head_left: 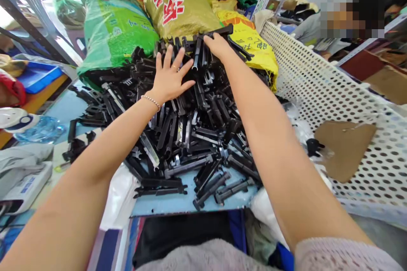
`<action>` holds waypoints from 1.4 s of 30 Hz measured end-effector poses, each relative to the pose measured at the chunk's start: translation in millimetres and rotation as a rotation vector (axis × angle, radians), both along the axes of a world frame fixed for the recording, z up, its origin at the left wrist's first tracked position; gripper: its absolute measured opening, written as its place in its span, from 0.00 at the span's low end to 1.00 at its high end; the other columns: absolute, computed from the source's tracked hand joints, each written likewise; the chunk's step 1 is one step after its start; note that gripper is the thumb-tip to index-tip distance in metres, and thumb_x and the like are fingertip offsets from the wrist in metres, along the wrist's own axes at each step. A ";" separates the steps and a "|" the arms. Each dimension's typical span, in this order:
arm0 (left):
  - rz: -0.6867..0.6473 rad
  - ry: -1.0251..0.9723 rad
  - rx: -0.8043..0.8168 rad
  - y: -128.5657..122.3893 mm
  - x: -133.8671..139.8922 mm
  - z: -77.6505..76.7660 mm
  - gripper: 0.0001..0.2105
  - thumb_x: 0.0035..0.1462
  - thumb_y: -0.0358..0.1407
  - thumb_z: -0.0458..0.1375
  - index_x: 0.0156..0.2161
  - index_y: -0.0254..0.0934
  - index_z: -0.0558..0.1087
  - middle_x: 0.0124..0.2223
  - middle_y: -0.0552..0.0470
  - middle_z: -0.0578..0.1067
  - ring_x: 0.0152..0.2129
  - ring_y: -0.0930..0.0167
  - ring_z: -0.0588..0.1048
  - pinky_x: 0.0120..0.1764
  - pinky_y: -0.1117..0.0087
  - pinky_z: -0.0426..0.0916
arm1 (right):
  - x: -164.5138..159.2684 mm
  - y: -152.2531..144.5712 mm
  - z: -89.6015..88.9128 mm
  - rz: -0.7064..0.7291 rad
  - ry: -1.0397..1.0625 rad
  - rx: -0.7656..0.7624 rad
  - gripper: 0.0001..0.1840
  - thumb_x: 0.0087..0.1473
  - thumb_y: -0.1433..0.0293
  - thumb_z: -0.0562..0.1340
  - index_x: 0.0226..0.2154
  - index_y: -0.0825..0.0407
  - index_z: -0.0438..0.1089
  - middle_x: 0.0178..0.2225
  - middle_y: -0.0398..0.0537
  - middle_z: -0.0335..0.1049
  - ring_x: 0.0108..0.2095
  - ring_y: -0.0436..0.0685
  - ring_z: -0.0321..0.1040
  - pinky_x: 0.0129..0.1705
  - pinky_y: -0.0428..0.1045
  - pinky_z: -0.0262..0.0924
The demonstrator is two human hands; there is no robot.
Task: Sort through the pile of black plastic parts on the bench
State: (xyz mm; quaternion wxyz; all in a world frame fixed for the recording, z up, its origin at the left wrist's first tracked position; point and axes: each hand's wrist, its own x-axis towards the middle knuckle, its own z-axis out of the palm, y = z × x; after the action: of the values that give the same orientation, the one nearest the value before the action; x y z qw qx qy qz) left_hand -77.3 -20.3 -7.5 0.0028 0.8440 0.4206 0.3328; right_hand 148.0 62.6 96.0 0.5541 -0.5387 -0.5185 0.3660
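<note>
A heap of long, narrow black plastic parts [187, 135] with clip-like ends lies on a light blue table [187, 201]. My left hand [171, 74] rests over the upper part of the heap, palm down, its fingers spread and nothing held. At the back of the heap my right hand [219, 45] has its fingers curled round a black plastic part [227, 30]; some of its fingers are hidden. Behind the heap lean a green sack [114, 25], a golden sack [181, 4] with red lettering and a yellow sack [259, 46].
A white perforated crate [359, 106] stands along the right side, with brown cardboard [346, 148] in it. To the left are a clear blue bottle [41, 129], a white box-shaped device [28, 188] and a blue tray [40, 77]. Another person [337, 17] is at the far right.
</note>
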 end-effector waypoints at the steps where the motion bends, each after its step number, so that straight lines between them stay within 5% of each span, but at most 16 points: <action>1: -0.038 0.037 -0.039 -6.4 -2.6 -13.5 0.34 0.65 0.57 0.58 0.72 0.49 0.63 0.77 0.55 0.43 0.74 0.55 0.33 0.69 0.45 0.20 | -1.3 -11.4 1.5 -0.030 -0.046 0.002 0.34 0.48 0.77 0.43 0.52 0.86 0.59 0.66 0.86 0.35 0.68 0.78 0.25 0.32 0.28 0.28; 3: -0.045 0.044 -0.114 -15.9 -8.8 -34.9 0.35 0.65 0.59 0.57 0.72 0.50 0.63 0.77 0.54 0.43 0.74 0.55 0.32 0.67 0.44 0.16 | -2.8 -48.0 2.9 -0.091 -0.205 0.039 0.37 0.46 0.79 0.50 0.58 0.83 0.59 0.69 0.81 0.35 0.69 0.76 0.23 0.33 0.28 0.18; 5: -0.034 0.001 -0.147 -29.5 -15.9 -47.0 0.36 0.67 0.59 0.54 0.74 0.50 0.59 0.78 0.54 0.38 0.74 0.56 0.30 0.68 0.45 0.16 | -2.3 -105.5 0.0 -0.023 -0.410 0.116 0.35 0.48 0.78 0.53 0.58 0.79 0.64 0.67 0.68 0.53 0.71 0.71 0.31 0.39 0.26 0.34; 6: -0.040 -0.021 -0.144 -41.0 -19.8 -50.4 0.36 0.68 0.59 0.53 0.75 0.50 0.56 0.78 0.54 0.36 0.74 0.57 0.29 0.68 0.46 0.18 | -0.8 -141.4 -4.5 0.050 -0.599 0.196 0.33 0.51 0.75 0.52 0.57 0.76 0.67 0.61 0.55 0.65 0.70 0.67 0.38 0.46 0.31 0.45; 8: -0.096 -0.034 -0.118 -77.9 -28.9 -56.3 0.39 0.68 0.59 0.54 0.77 0.47 0.52 0.78 0.50 0.33 0.74 0.55 0.29 0.69 0.45 0.22 | 6.1 -222.3 -22.8 0.266 -0.899 0.287 0.29 0.57 0.70 0.61 0.58 0.67 0.70 0.55 0.45 0.70 0.68 0.64 0.52 0.62 0.47 0.52; 10: -0.231 0.022 -0.079 -131.9 -39.8 -66.6 0.47 0.64 0.62 0.58 0.78 0.41 0.49 0.77 0.42 0.32 0.73 0.49 0.31 0.69 0.41 0.29 | 18.2 -304.8 -55.9 0.629 -1.044 0.267 0.33 0.58 0.67 0.70 0.62 0.65 0.68 0.60 0.58 0.66 0.63 0.65 0.60 0.68 0.59 0.54; 12: -0.424 0.170 -0.056 -192.9 -50.5 -84.2 0.55 0.55 0.62 0.67 0.77 0.38 0.51 0.77 0.36 0.32 0.73 0.43 0.34 0.69 0.39 0.35 | 32.4 -375.2 -100.8 0.905 -1.171 0.138 0.52 0.51 0.63 0.77 0.72 0.57 0.58 0.70 0.66 0.49 0.70 0.72 0.49 0.70 0.66 0.50; 15: -0.502 0.458 -0.056 -264.5 -59.9 -117.3 0.66 0.30 0.44 0.83 0.76 0.48 0.56 0.77 0.39 0.35 0.72 0.39 0.36 0.68 0.35 0.35 | 47.1 -437.9 -171.1 0.937 -1.439 -0.134 0.70 0.38 0.77 0.80 0.76 0.45 0.46 0.76 0.59 0.22 0.74 0.78 0.31 0.71 0.74 0.41; 19: -0.314 0.520 -0.044 -289.3 -53.7 -144.7 0.57 0.41 0.31 0.77 0.75 0.50 0.57 0.77 0.38 0.33 0.72 0.39 0.36 0.68 0.35 0.39 | 45.3 -448.9 -229.4 0.702 -1.477 0.033 0.56 0.47 0.82 0.67 0.75 0.47 0.52 0.75 0.58 0.13 0.75 0.74 0.29 0.73 0.68 0.39; 23: -0.230 0.514 -0.073 -281.5 -29.0 -143.7 0.54 0.47 0.33 0.73 0.76 0.52 0.52 0.77 0.42 0.28 0.71 0.34 0.32 0.65 0.30 0.43 | 35.2 -440.8 -246.9 0.596 -1.399 0.165 0.53 0.45 0.77 0.68 0.73 0.52 0.56 0.75 0.63 0.17 0.73 0.78 0.34 0.71 0.69 0.43; 28: 0.027 0.506 -0.301 -280.4 11.4 -128.3 0.54 0.51 0.44 0.71 0.77 0.52 0.48 0.76 0.40 0.44 0.68 0.28 0.40 0.54 0.25 0.59 | 26.3 -443.6 -249.1 0.605 -1.441 0.168 0.44 0.49 0.76 0.65 0.69 0.59 0.61 0.68 0.63 0.49 0.71 0.71 0.43 0.71 0.67 0.45; 32: 0.071 0.495 -0.389 -278.5 25.2 -117.9 0.46 0.54 0.47 0.70 0.74 0.40 0.59 0.67 0.35 0.60 0.65 0.29 0.48 0.48 0.39 0.73 | 12.9 -432.5 -236.1 0.702 -1.582 0.034 0.53 0.49 0.70 0.68 0.74 0.51 0.51 0.71 0.58 0.44 0.70 0.77 0.40 0.66 0.70 0.52; 36: 0.060 0.487 -0.332 -280.0 19.8 -117.8 0.38 0.53 0.43 0.69 0.66 0.34 0.66 0.62 0.36 0.65 0.64 0.30 0.49 0.44 0.42 0.76 | -8.6 -419.4 -224.0 0.736 -1.672 0.003 0.43 0.51 0.71 0.67 0.68 0.50 0.60 0.62 0.57 0.58 0.55 0.70 0.56 0.49 0.63 0.64; 42: 0.046 0.383 -0.294 -277.5 4.7 -117.0 0.34 0.51 0.39 0.66 0.63 0.31 0.69 0.59 0.37 0.66 0.64 0.38 0.55 0.42 0.50 0.79 | -22.7 -414.1 -221.9 0.710 -1.671 -0.002 0.40 0.50 0.71 0.68 0.65 0.50 0.61 0.56 0.55 0.61 0.51 0.68 0.58 0.45 0.61 0.63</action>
State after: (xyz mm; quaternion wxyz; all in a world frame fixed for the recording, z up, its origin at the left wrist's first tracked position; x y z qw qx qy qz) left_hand -72.6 -297.9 -124.5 0.0382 0.8725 0.4764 0.1021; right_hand 125.3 -351.5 -125.9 -0.1482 -0.4376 -0.8868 0.0059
